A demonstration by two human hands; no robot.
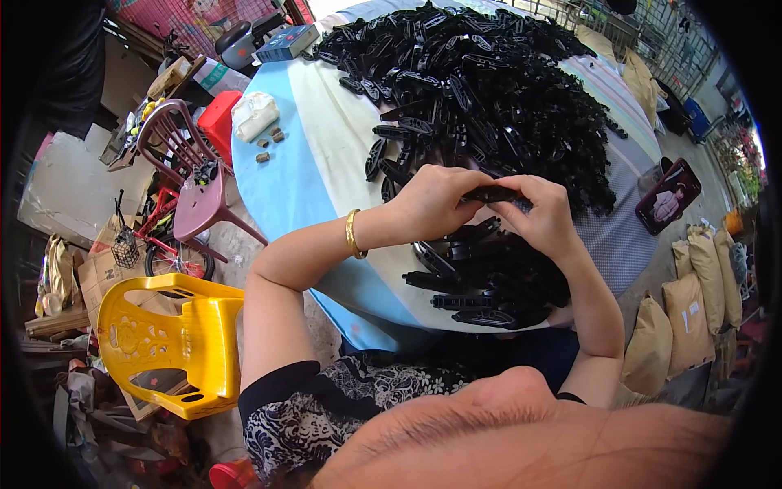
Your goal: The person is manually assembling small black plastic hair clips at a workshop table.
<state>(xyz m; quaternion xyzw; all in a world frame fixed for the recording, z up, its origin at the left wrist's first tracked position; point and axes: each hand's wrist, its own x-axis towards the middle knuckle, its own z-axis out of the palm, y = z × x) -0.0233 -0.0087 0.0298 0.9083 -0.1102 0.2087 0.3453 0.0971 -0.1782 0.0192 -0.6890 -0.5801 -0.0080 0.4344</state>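
Evidently both hands pinched one black plastic clip (pixel 491 194) above the near edge of the surface (pixel 277 187): left hand (pixel 432 202) grasping one end, right hand (pixel 547 216) the other, steadying it over the clip heap (pixel 497 90).

ends of small black plastic clip (pixel 491 194) hidden under fingertips, far rim of round cloth-covered table (pixel 281 183) buried under black parts pile (pixel 489 90)
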